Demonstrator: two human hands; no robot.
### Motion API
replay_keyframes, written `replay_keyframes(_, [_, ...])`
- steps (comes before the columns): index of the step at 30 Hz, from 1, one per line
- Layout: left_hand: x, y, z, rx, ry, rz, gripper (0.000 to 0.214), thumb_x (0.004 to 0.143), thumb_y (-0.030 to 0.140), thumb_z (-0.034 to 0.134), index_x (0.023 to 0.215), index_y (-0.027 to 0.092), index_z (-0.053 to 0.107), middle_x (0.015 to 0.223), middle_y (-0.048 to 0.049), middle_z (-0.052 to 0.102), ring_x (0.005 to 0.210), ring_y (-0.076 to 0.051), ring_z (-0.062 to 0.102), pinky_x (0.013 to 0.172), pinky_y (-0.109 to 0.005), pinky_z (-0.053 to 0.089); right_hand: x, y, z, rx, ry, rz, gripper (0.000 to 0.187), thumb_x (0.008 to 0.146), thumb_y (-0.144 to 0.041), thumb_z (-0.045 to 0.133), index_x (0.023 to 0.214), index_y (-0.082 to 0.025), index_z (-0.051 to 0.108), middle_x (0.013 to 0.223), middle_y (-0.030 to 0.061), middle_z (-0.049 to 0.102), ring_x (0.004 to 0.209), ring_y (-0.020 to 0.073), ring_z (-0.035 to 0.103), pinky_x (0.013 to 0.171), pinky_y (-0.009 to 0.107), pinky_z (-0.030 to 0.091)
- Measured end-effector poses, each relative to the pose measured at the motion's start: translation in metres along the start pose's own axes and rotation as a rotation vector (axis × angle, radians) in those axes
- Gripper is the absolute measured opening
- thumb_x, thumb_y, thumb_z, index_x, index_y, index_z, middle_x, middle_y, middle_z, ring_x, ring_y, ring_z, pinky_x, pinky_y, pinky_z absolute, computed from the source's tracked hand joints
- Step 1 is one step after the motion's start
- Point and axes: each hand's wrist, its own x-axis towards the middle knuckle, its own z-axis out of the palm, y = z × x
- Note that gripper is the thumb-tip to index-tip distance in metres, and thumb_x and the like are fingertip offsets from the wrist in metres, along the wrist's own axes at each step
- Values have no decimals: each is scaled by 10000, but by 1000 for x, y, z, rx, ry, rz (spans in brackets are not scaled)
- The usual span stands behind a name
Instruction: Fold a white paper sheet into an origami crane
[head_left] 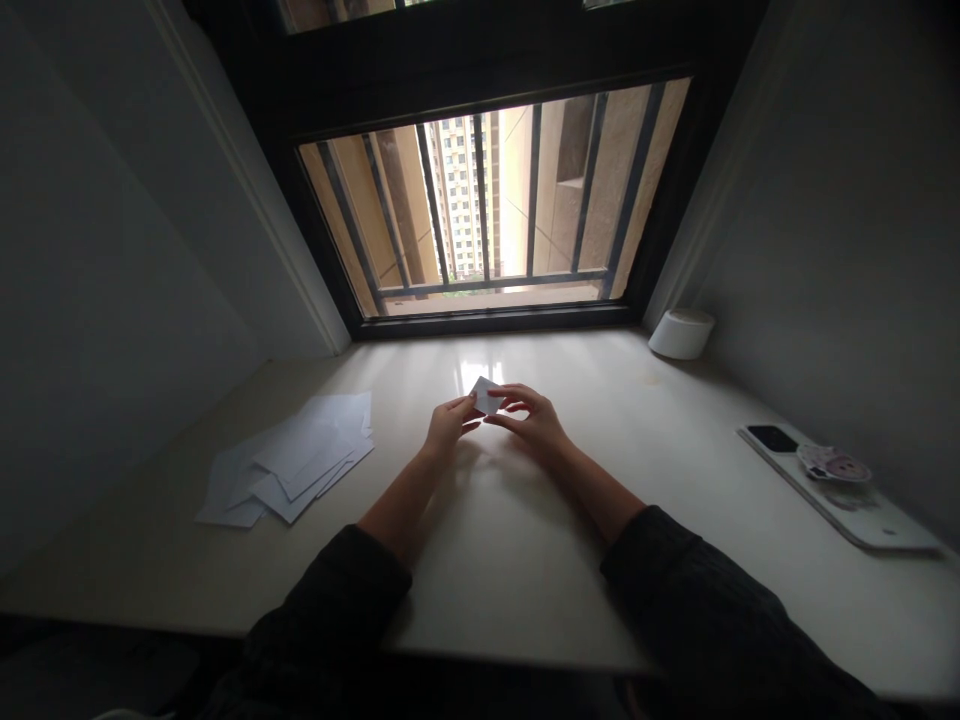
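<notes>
A small folded piece of white paper (485, 396) is held up over the pale sill, close to the window. My left hand (451, 420) pinches its left side between thumb and fingers. At its right edge, the fingers of my right hand (531, 416) touch the paper, curled, with the thumb lower and a gap between thumb and forefinger. To the left, several loose white paper sheets (300, 450) lie overlapping in an untidy pile on the sill.
The pale sill (480, 590) ends at a front edge near me. A barred window (480, 200) in a dark frame stands ahead. A white cup-like object (681, 334) is at the back right. A phone (840, 490) with a round sticker-like grip lies at the right.
</notes>
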Motion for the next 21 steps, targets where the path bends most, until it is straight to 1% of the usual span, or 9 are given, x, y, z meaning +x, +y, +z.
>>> replay_keyframes(3, [0,2,0,-27,10,-23,383,678,469,678,891,151,702,920,-113,696,952,-252,621,811,-352,444,0,0,-1,-31,-19,-13,496,589,-423,791,1051,-290,668,1121,62,595,815,182,621,735,361,524])
replay_keyframes(7, [-1,3,1,-10,9,-24,381,678,468,674,886,150,697,919,-115,692,962,-255,620,813,-353,440,0,-2,-2,-10,-23,19,453,628,-431,762,1046,-282,670,1073,62,609,816,185,623,732,361,527])
replay_keyframes(12, [-1,2,2,-11,13,-10,366,674,465,676,875,160,694,922,-110,691,949,-239,622,831,-357,427,1,-2,-2,69,-36,101,451,623,-433,759,1034,-271,672,1063,62,616,819,187,628,702,337,535])
replay_keyframes(16, [0,1,1,-6,8,1,362,677,465,675,863,156,694,915,-117,689,941,-238,619,826,-359,429,1,-1,-2,102,-24,123,403,645,-427,746,1008,-263,680,1050,58,645,807,184,631,698,323,525])
replay_keyframes(18, [0,1,1,-5,7,2,350,674,452,683,859,154,695,920,-121,686,943,-240,616,817,-358,435,1,0,-1,92,-4,132,347,679,-443,714,966,-250,697,1004,58,668,795,186,632,701,325,519])
replay_keyframes(21, [-1,2,2,9,-22,-19,334,675,434,692,856,154,699,936,-126,684,955,-247,611,802,-353,447,2,1,0,53,72,157,293,704,-481,672,833,-223,721,877,57,695,780,201,633,703,333,509])
